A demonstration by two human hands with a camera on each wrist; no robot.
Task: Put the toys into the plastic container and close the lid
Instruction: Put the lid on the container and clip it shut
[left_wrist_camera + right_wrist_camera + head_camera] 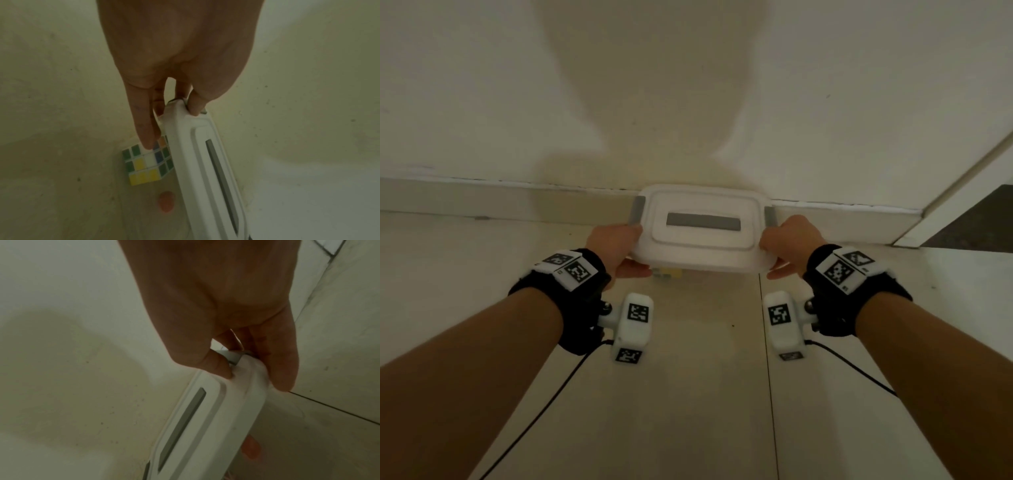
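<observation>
I hold a white lid (702, 248) with a grey bar handle and grey side clips just above the floor, by the wall. My left hand (619, 250) grips its left end and my right hand (787, 246) its right end, thumbs on one face and fingers on the other. In the left wrist view the lid (197, 162) stands over a colour-tile puzzle cube (147, 164) and an orange toy (166, 201), which lie in a faint clear container (121, 207). The right wrist view shows the lid (226, 410) and the orange toy (252, 449) below it. A corner of the cube (669, 273) peeks out under the lid.
A pale wall with a baseboard (500, 197) runs close behind the lid. At the right stands a white door frame (962, 192) with a dark floor (976, 219) beyond it. Pale floor tiles with a joint line (770, 359) lie under my arms.
</observation>
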